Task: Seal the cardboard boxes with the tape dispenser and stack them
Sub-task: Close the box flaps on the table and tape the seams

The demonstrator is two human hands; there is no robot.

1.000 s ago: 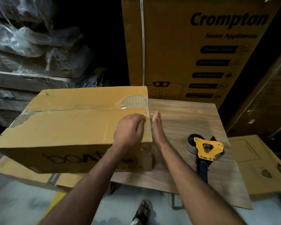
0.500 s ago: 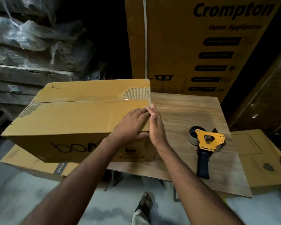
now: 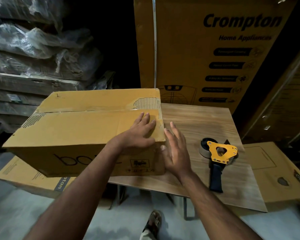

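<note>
One box (image 3: 73, 134) is kept steady on the table (image 3: 206, 122), half overhanging its left edge, by the left hand (image 3: 139, 134), fingers spread flat on the lid's right corner (probably so tape is pressed down). The right hand (image 3: 176, 153) is held open and empty against the box's right end. One dispenser (image 3: 217, 158) is laid right of the box, untouched. Two flat cartons are seen below.
</note>
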